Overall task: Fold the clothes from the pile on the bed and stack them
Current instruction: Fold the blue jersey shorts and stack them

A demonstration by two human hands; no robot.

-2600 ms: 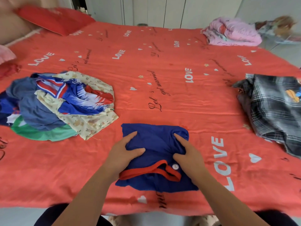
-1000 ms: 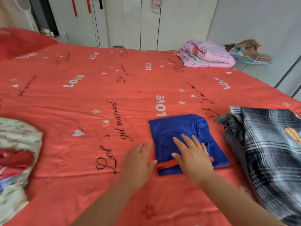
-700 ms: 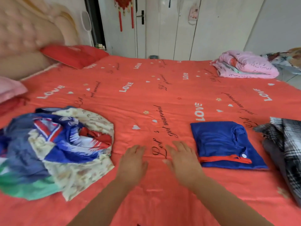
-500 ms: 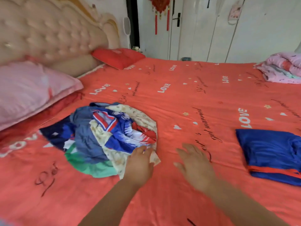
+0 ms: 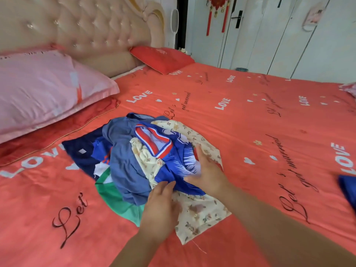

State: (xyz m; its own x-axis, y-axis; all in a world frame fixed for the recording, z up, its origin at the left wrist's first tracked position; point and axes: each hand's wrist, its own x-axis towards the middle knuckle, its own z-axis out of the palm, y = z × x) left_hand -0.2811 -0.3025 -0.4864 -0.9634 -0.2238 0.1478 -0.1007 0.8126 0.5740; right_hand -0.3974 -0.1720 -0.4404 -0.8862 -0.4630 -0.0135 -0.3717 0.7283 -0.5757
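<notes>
The pile of unfolded clothes (image 5: 127, 162) lies on the red bed sheet (image 5: 250, 120), left of centre. On top is a bright blue jersey (image 5: 173, 170) with a red-and-white striped collar, over a cream floral cloth (image 5: 202, 211), a grey-blue garment, a navy one and a green one. My left hand (image 5: 159, 211) reaches with straight fingers to the pile's near edge, fingertips at the blue jersey. My right hand (image 5: 208, 174) lies open against the jersey's right side. The folded dark blue garment (image 5: 347, 187) shows only as a corner at the right edge.
A pink pillow (image 5: 44, 89) on a red one sits at the left by the tufted headboard (image 5: 77, 26). A red pillow (image 5: 161, 57) lies further back. White wardrobe doors (image 5: 289, 35) stand beyond the bed.
Both hands left the folded dark blue garment at the right and moved left to the pile. My view swung left with them. Both hands now touch the blue jersey.
</notes>
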